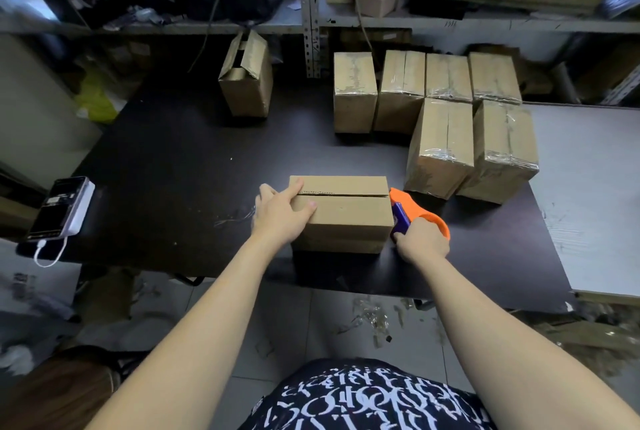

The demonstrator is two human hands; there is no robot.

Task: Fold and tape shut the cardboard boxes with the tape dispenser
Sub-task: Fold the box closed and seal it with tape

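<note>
Head view: the box (341, 215) sits mid-worktop (173, 170) with its flaps folded down. The left hand (282, 213) presses flat on its 9 o'clock end, fingers spread. The right hand (420, 244) grips the orange dispenser (415, 213) against its 3 o'clock side. Taped boxes (446, 139) stand at 1 o'clock

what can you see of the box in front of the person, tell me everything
The box is plain brown cardboard, unprinted, standing square on the dark table near its front edge. Its top flaps are folded down and meet in a seam running left to right; no tape shows on that seam. The left hand presses flat on the top at the left end. At the right end the orange tape dispenser, gripped by the right hand, sits against the upper edge.
</note>
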